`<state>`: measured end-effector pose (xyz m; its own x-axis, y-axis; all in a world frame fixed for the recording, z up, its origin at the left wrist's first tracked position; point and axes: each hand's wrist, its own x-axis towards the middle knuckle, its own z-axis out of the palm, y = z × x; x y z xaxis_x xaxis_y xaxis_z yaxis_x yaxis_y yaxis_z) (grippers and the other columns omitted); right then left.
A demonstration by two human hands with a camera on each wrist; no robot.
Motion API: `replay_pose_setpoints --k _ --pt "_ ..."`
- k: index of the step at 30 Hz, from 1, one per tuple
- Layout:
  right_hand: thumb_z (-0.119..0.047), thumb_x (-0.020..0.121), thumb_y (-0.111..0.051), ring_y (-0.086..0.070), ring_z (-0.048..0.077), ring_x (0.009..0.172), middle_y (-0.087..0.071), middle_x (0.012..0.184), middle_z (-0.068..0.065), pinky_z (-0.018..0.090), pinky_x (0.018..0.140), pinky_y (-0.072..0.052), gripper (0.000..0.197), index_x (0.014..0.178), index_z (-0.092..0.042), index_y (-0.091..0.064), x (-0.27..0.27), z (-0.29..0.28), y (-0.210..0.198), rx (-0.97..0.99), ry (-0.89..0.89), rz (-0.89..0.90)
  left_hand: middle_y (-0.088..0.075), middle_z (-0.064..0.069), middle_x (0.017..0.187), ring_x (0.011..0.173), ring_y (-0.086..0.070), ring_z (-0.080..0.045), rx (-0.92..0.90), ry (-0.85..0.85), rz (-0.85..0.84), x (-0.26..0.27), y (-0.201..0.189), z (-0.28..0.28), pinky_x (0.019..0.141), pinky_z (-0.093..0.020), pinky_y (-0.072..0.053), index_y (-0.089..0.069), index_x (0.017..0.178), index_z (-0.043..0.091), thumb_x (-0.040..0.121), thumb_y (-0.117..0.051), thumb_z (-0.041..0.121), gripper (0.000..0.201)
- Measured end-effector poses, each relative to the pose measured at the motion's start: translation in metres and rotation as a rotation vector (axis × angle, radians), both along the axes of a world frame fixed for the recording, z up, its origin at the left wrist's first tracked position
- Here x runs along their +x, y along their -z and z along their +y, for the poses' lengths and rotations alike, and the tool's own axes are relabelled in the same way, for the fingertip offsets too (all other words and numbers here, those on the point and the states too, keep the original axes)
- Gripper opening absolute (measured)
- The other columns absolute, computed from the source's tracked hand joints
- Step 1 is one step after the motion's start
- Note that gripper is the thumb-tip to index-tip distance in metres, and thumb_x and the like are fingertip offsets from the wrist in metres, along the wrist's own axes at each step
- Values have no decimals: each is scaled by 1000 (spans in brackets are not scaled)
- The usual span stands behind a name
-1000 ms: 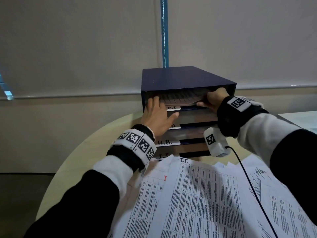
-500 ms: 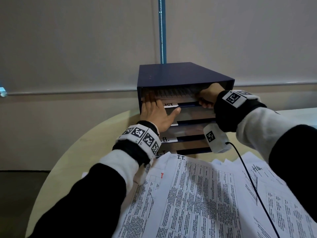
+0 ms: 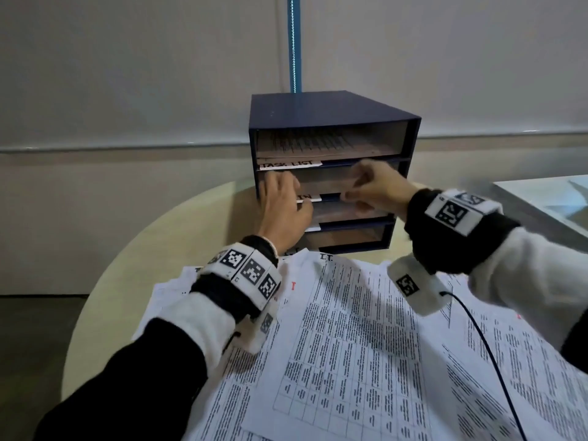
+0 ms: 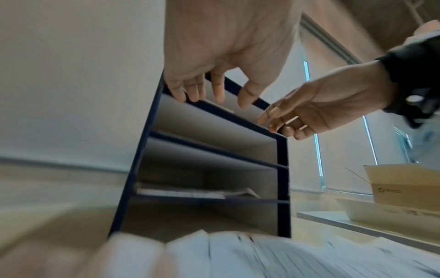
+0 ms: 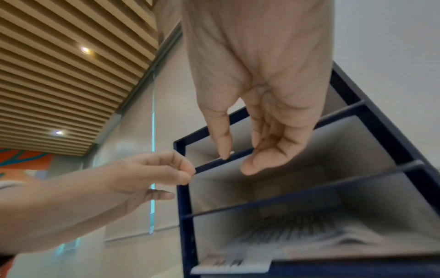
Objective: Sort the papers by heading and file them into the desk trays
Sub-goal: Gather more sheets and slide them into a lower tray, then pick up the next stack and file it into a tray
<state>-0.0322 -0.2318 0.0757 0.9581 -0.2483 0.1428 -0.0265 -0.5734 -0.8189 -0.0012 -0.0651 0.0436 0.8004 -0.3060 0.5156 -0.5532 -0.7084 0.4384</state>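
Now the left hand [image 3: 283, 208] rests with loosely spread fingers on the front of the dark blue desk trays [image 3: 331, 116], around the second shelf, holding nothing. Just beside it the right hand [image 3: 372, 189] is loosely curled at the same shelf's edge, and whether it pinches anything, I cannot tell. Up top, a printed sheet [image 3: 318, 143] lies in the slot above the TASK LIST label [image 3: 288, 164]. Nearer, loose papers [image 3: 350, 345] cover the round table [image 3: 133, 268].
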Motion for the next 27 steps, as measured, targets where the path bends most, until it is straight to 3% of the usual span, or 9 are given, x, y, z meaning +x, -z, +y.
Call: replay_pose_setpoints --k 3,5,8,11,14,17,21,24,27 --pt "-10 86 -63 -58 6 52 -60 76 0 18 49 -48 13 95 -16 -57 -35 6 21 -122 -205 241 -45 -17 123 110 -42 -23 -26 -29 300 -8 21 6 82 -21 -27 -52 92 6 89 -49 14 9" --pt "-14 89 -59 -59 10 69 -63 90 4 23 64 -50 19 107 -12 -57 -55 7 33 -217 -367 474 -48 -34 125 119 -47 -39 78 -15 538 -7 37 7 91 -32 -38 -59 84 -3 88 -48 14 20" --pt "-23 87 -63 -58 15 92 -61 118 7 31 85 -49 37 122 -15 -54 -72 8 56 -477 -451 688 -54 -26 126 117 -53 -37 331 -26 764 -10 53 6 84 -37 -47 -59 112 -5 89 -51 24 39" --pt "-26 81 -69 -51 19 107 -53 120 2 30 92 -43 41 118 -18 -56 -83 14 76 -672 -419 638 -54 -16 131 118 -53 -30 353 -6 836 -12 54 0 89 -34 -47 -51 125 0 90 -54 32 47" --pt "-20 79 -70 -48 20 101 -48 114 5 29 87 -42 43 118 -16 -53 -87 22 87 -644 -376 564 -48 -14 135 118 -50 -27 223 0 925 -15 52 -9 77 -27 -40 -40 133 0 92 -56 26 52" --pt "-19 80 -69 -49 23 109 -48 112 5 27 85 -40 44 121 -16 -52 -88 25 90 -627 -367 552 -50 -16 122 109 -50 -24 85 -19 1010 -14 53 -14 71 -29 -42 -38 133 -1 89 -61 19 54" --pt "-17 80 -68 -50 25 110 -49 119 8 28 85 -41 42 119 -16 -54 -91 29 91 -650 -352 509 -40 -17 139 129 -44 -32 114 -56 992 -14 56 -16 99 -38 -43 -26 140 1 89 -61 20 65" --pt "-23 83 -65 -47 27 115 -48 124 9 33 91 -41 44 123 -16 -50 -93 40 95 -703 -383 480 -46 -18 133 124 -49 -32 100 -60 969 -15 56 -15 95 -38 -45 -33 136 -2 88 -62 17 59" --pt "-25 83 -63 -43 29 117 -46 126 10 36 92 -41 47 127 -16 -46 -94 48 97 -732 -396 459 -55 -20 124 113 -55 -33 -67 -56 947 -13 58 -12 89 -35 -47 -46 125 -4 85 -64 11 47"
